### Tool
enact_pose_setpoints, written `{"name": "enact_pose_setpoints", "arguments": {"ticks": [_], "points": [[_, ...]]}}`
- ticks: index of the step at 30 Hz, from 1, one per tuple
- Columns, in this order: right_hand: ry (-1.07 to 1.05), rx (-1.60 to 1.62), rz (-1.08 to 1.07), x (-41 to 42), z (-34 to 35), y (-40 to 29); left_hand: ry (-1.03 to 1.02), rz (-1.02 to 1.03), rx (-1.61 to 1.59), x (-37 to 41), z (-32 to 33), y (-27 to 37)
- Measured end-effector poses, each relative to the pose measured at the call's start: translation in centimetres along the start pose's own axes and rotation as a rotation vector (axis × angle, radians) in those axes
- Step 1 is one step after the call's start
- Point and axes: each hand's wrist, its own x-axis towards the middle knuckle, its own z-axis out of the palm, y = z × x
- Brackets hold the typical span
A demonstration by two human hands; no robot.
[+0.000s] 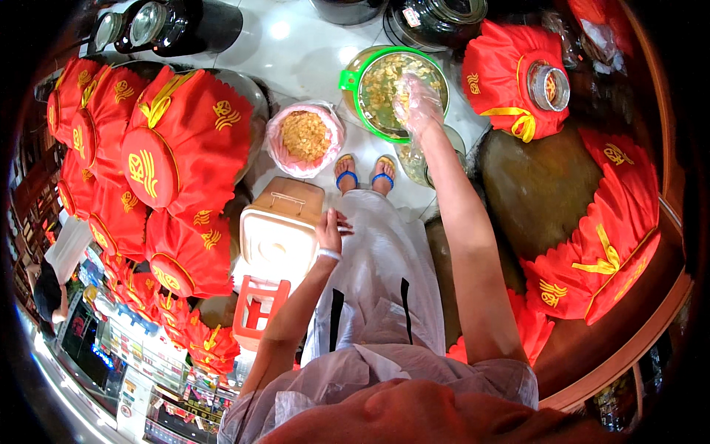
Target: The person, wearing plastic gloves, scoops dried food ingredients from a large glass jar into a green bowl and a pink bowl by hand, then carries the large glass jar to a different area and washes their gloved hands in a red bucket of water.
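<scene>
My right hand, in a clear plastic glove, reaches down into a round green-rimmed strainer. Pale yellow pieces lie inside it with what looks like liquid; whether my fingers grip any is hidden. A large glass jar stands partly under my right forearm. To the left of the strainer is a pink-lined tub filled with golden-brown pieces. My left hand hangs beside my white garment, fingers slightly apart, near a tan lidded bucket. No held object is visible there.
Jars with red cloth covers crowd the left. On the right are a large brown jar and another red-covered one. Dark glass jars stand at the far side. A red plastic stool sits left of me; another person is farther off.
</scene>
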Motion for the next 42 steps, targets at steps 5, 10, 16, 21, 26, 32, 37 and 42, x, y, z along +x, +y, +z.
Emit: {"name": "enact_pose_setpoints", "arguments": {"ticks": [5,10,16,21,26,32,37,42], "points": [[0.022,0.009,-0.084,-0.4,0.5,0.3,0.107,-0.110,-0.003,-3.2,-2.6,-4.6],[0.030,-0.680,-0.554,2.7,-2.7,2.2,0.124,-0.209,-0.058,-5.6,-3.7,-6.0],[0.045,0.006,-0.098,-1.3,0.5,-0.5,0.185,-0.328,-0.294,-6.3,-5.0,-8.4],[0.049,-0.007,-0.072,-1.7,0.5,-1.2,0.207,-0.352,-0.269,-5.5,-5.3,-8.8],[0.065,0.045,-0.066,-1.3,0.7,-0.7,0.211,-0.356,-0.256,-5.8,-5.3,-8.6],[0.007,0.065,-0.062,0.3,-0.1,-0.1,0.204,-0.291,-0.209,-5.5,-5.9,-9.9],[0.012,0.217,-0.034,-0.3,0.2,-0.7,0.199,-0.304,-0.272,-5.5,-6.2,-9.9],[-0.125,0.321,-0.010,-0.7,-0.9,-1.3,0.203,-0.361,-0.322,-5.4,-6.9,-10.5]]}}
